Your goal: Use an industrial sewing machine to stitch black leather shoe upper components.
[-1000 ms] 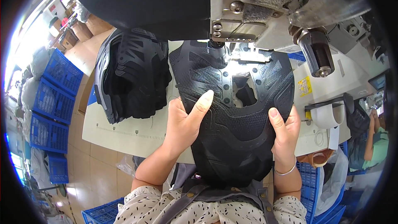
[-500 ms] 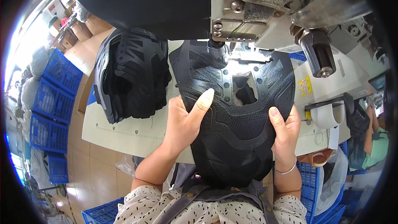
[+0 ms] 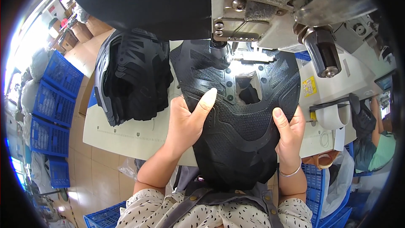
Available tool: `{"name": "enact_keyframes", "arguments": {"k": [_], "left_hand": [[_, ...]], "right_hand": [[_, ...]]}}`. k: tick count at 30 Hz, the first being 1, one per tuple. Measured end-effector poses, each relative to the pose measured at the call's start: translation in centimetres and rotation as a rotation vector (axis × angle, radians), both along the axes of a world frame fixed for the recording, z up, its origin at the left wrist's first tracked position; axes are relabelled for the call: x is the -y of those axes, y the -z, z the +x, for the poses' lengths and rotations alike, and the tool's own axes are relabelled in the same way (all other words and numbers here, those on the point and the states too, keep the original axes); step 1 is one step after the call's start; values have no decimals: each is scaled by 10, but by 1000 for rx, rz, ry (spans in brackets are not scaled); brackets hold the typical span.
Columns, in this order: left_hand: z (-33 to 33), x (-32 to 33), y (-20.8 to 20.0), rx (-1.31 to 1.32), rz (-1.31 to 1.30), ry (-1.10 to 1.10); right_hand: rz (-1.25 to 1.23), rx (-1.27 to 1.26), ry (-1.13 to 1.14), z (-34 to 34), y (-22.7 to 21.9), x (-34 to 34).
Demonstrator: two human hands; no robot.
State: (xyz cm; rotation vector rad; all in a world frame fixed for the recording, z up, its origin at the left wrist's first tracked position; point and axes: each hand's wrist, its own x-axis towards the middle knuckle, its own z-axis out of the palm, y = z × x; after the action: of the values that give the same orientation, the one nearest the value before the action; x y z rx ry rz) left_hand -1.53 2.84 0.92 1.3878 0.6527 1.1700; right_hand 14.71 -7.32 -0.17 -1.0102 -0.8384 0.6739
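Observation:
A black textured shoe upper [image 3: 247, 122] lies flat under the head of a sewing machine [image 3: 236, 30], its near end hanging over the table edge toward my lap. My left hand [image 3: 185, 122] grips its left side, thumb on top and the other fingers mostly hidden beneath. On the right edge, my right hand [image 3: 290, 133] pinches it in the same way. Through the opening in the upper's middle, a small dark piece shows. A bright lamp shines where the upper meets the machine, and the needle is lost in the glare.
A stack of black shoe uppers [image 3: 135, 76] sits on the pale table [image 3: 122, 137] to the left. Blue crates [image 3: 50, 105] stand beyond it on the floor. At right are a white cup-shaped holder [image 3: 332, 117], a blue crate with plastic bags [image 3: 314, 185] and another person's arm [image 3: 375, 112].

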Motion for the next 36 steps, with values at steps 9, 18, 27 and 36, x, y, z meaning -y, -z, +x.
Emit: {"name": "enact_keyframes", "arguments": {"k": [9,18,27,36], "left_hand": [[-2,-5,3,-34,-18,47],[-4,-9,3,-6,-71,80],[-8,-18,8,-61,-28,98],[-1,-26,-1,-87,-12,61]], "right_hand": [[6,16,2,1,3,0],[-13,27,-7,0,-1,-1],[1,50,-1,1,-4,-5],[4,-21,-4,2,-8,-14]]}}
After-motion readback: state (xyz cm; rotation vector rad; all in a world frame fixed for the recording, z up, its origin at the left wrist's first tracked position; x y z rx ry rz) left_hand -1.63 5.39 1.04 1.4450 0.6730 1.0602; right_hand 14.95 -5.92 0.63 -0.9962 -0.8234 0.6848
